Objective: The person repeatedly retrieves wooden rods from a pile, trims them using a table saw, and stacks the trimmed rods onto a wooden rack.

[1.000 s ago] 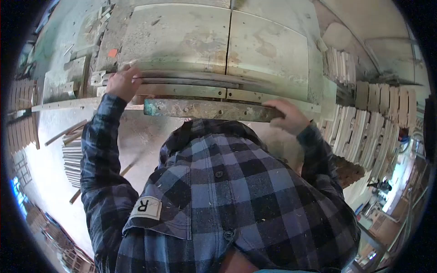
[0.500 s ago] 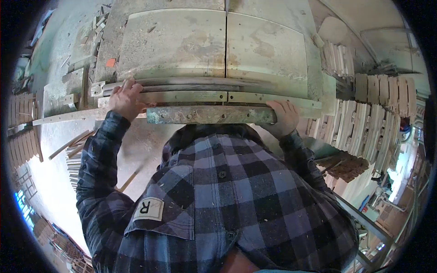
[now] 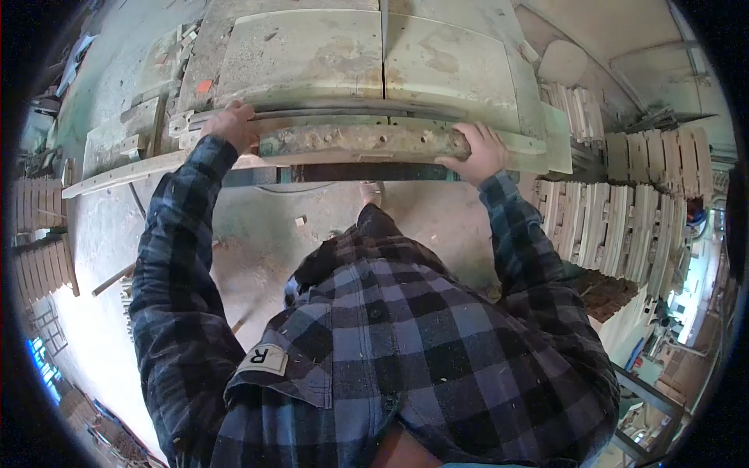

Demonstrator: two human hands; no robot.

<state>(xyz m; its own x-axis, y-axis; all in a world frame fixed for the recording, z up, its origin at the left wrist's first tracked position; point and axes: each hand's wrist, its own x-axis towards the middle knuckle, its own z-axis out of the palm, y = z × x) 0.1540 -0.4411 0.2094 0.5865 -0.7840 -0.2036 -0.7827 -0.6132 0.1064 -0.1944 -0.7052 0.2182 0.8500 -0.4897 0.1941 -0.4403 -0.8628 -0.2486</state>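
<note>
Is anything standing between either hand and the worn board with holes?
Nothing visible: the right hand grips one end of the worn board directly. The left hand is at the other end; its contact is unclear.

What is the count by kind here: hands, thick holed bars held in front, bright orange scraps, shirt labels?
Hands (left hand, right hand): 2
Thick bar: 1
Orange scrap: 1
Shirt label: 1
Total: 5

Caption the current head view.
Right hand grips one end of a worn, drilled board; left hand near the other.
</note>
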